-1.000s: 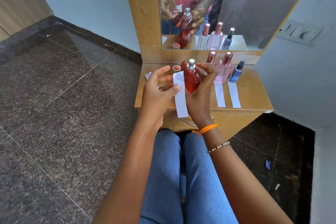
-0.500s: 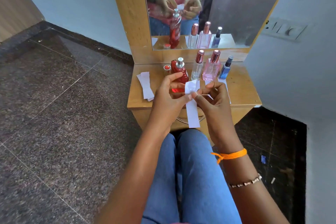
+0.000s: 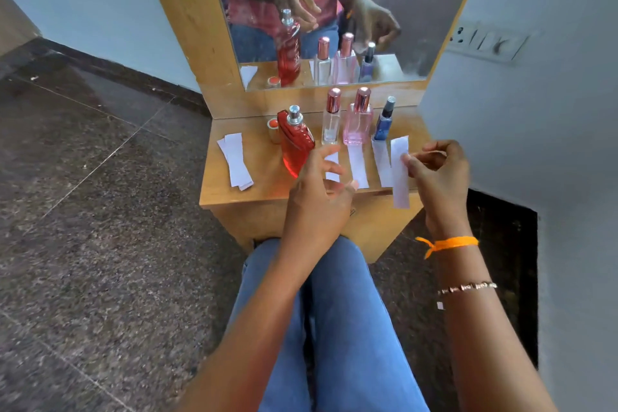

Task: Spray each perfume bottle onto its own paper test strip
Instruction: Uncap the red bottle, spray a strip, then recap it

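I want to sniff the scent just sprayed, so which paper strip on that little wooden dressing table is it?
Start at the wooden dressing table under the mirror and go to its right end, past the small dark blue spray bottle. The white paper test strip is pinched in the right hand; it alone is lifted and overhangs the front edge, while the others lie flat.
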